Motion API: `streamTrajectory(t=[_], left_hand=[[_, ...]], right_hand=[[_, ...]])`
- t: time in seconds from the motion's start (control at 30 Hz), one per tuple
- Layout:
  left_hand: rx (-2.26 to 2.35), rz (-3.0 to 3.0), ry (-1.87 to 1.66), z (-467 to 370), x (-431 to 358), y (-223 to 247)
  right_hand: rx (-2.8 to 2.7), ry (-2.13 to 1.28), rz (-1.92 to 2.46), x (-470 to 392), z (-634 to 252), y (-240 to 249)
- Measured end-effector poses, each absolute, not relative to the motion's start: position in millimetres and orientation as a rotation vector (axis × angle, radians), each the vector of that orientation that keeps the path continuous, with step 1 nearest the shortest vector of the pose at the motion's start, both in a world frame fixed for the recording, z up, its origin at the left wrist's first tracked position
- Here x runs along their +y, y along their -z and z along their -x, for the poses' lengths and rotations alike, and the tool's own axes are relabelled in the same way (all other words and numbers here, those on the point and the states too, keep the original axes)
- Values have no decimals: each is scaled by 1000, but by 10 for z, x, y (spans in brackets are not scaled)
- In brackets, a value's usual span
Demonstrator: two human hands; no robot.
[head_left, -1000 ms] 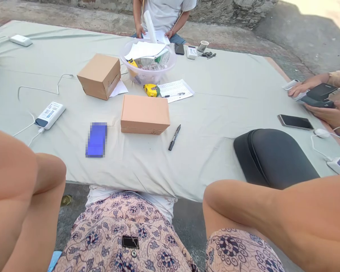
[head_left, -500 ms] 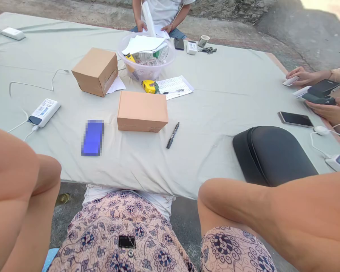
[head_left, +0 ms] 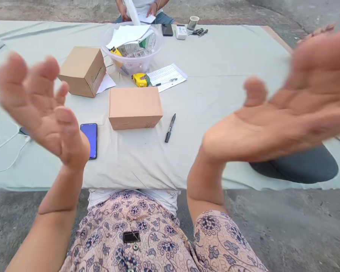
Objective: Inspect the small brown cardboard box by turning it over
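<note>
Hands (head_left: 48, 113) (head_left: 266, 130) spread open above a worktop (head_left: 223, 90).
The left is near a lit phone (head_left: 93, 138); a closed box (head_left: 134, 105) sits between phone and marker (head_left: 170, 128).

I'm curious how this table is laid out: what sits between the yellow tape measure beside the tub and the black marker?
The right end of the nearer cardboard box lies between the tape measure and the marker, in the head view.

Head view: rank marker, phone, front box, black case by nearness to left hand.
1. Phone, partly behind the left hand
2. Front box, centre
3. Marker, right of the box
4. Black case, right side, partly behind the right hand
</note>
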State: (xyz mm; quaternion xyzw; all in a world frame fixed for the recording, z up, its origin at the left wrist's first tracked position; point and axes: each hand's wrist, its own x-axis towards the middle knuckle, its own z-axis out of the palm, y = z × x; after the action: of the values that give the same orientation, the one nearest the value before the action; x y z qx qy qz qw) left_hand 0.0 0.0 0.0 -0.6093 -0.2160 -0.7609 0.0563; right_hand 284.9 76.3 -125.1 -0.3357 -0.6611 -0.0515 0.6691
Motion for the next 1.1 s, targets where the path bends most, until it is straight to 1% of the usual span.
streamTrajectory(t=[0.07, 0.23, 0.33, 0.53, 0.63, 0.7, 0.77, 0.83, 0.93, 1.0, 1.1], left_hand=[[-609, 1872, 2301, 72, 385, 261], [-1191, 1908, 2397, 259, 1273, 1029], [-1245, 2011, 2320, 193, 1457, 1260], [-1144, 1731, 2170, 181, 1351, 1316], [-1032, 1709, 2093, 219, 1255, 1314], [-941, 1761, 2134, 193, 1169, 1310], [-907, 1821, 2199, 128, 1056, 1298], [-1024, 1868, 2175, 43, 925, 1280], [-1206, 1803, 1921, -78, 754, 1262], [-1274, 1726, 1748, -139, 696, 1266], [-1341, 1666, 1628, -201, 696, 1290]], right_hand=[[-1480, 118, 767, 968, -2712, 1235], [-1473, 85, 790, 1562, -2455, 1293], [-1457, 58, 789, 1674, -2395, 1394], [-1344, 128, 597, 1429, -2419, 1394], [-1311, 28, 422, 1322, -2454, 1329], [-1313, -65, 358, 1267, -2457, 1305], [-1330, -51, 416, 1214, -2431, 1302], [-1340, 79, 564, 1164, -2369, 1318], [-1326, 259, 751, 1109, -2219, 1371], [-1326, 281, 837, 1090, -2115, 1413], [-1330, 268, 933, 1081, -2011, 1463]])
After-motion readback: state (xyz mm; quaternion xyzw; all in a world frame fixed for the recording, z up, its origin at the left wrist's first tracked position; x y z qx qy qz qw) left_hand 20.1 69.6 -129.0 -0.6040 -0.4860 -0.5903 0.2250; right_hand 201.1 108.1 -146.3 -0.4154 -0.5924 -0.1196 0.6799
